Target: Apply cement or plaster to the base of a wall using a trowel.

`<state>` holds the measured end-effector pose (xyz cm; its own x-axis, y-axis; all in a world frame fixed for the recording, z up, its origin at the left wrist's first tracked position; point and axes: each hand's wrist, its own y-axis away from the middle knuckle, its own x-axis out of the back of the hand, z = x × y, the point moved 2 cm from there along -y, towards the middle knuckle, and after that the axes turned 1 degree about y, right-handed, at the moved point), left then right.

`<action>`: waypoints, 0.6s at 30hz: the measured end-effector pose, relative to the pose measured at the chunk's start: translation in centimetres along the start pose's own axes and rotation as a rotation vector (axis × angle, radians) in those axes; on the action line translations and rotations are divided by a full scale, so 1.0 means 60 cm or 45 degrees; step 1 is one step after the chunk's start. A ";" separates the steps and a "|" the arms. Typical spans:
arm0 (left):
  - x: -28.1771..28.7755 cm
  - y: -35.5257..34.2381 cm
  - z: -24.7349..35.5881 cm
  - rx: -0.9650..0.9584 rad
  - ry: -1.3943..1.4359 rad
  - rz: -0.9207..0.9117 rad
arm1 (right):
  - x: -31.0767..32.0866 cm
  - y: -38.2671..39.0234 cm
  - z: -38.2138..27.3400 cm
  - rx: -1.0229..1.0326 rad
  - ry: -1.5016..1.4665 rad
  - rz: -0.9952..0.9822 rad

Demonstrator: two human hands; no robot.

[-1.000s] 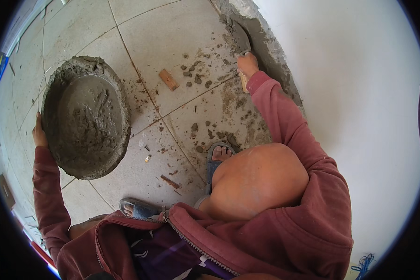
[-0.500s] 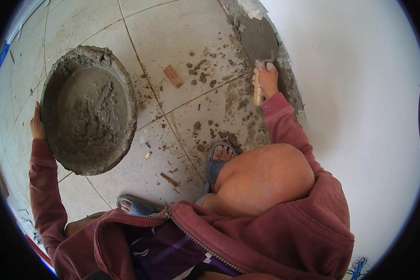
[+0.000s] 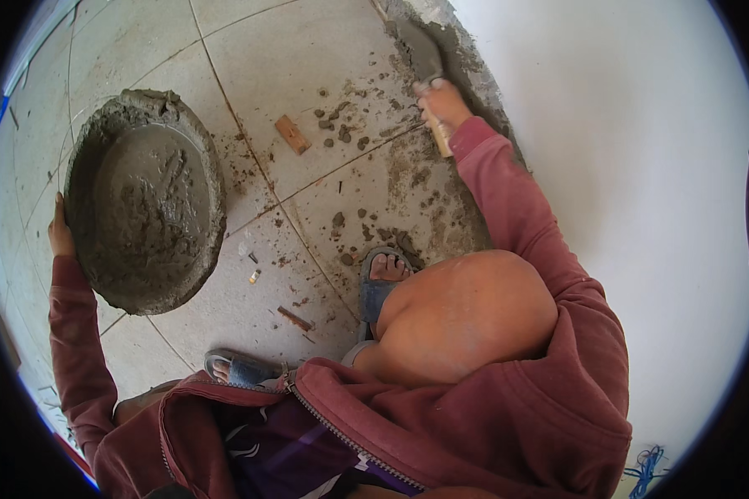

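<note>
My left hand (image 3: 61,229) grips the outer left side of a round, mortar-crusted basin (image 3: 212,175); its fingertips curl at the rim and the rest of the grip is partly hidden. Wet grey mortar (image 3: 154,200) lies inside the basin. At the upper right, my right hand (image 3: 446,106) is closed around the pale wooden handle of a trowel (image 3: 438,138). The grey trowel blade points away from me, over the wet mortar strip (image 3: 466,71) along the foot of the wall.
A white wall (image 3: 624,166) rises on the right. Mortar crumbs (image 3: 344,133), a brown wooden piece (image 3: 291,135) and a thin sliver (image 3: 295,318) lie on the tiled floor (image 3: 258,50). My sandalled foot (image 3: 383,283) is between basin and wall. Blue string (image 3: 646,471) sits at lower right.
My right hand and the trowel have moved farther away and slightly left along the wall's foot. The blade shows more clearly now. My left hand stays on the basin, and the view has shifted slightly.
</note>
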<state>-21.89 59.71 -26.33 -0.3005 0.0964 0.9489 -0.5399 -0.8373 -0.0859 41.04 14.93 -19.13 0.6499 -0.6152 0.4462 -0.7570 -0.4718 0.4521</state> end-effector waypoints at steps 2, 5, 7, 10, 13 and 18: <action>0.004 -0.010 0.004 -0.008 0.007 0.005 | -0.014 -0.004 0.010 -0.016 0.117 -0.062; 0.001 -0.013 0.008 -0.017 0.039 -0.022 | -0.003 0.021 0.050 0.025 0.156 0.038; -0.001 -0.005 0.006 -0.015 0.049 -0.048 | 0.021 0.038 0.067 0.025 0.109 0.061; 0.005 0.003 0.002 -0.034 0.087 0.018 | 0.064 0.096 0.056 -0.021 -0.261 0.148; 0.004 0.002 0.013 -0.030 0.028 -0.001 | 0.073 0.150 0.087 0.001 -0.334 0.255; 0.003 -0.004 0.024 -0.064 0.063 0.066 | 0.064 0.131 0.077 -0.077 -0.097 0.150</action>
<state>-20.69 59.16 -25.70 -0.3669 0.0813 0.9267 -0.5608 -0.8142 -0.1506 37.29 5.95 -17.43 0.5481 -0.7115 0.4398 -0.8207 -0.3562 0.4467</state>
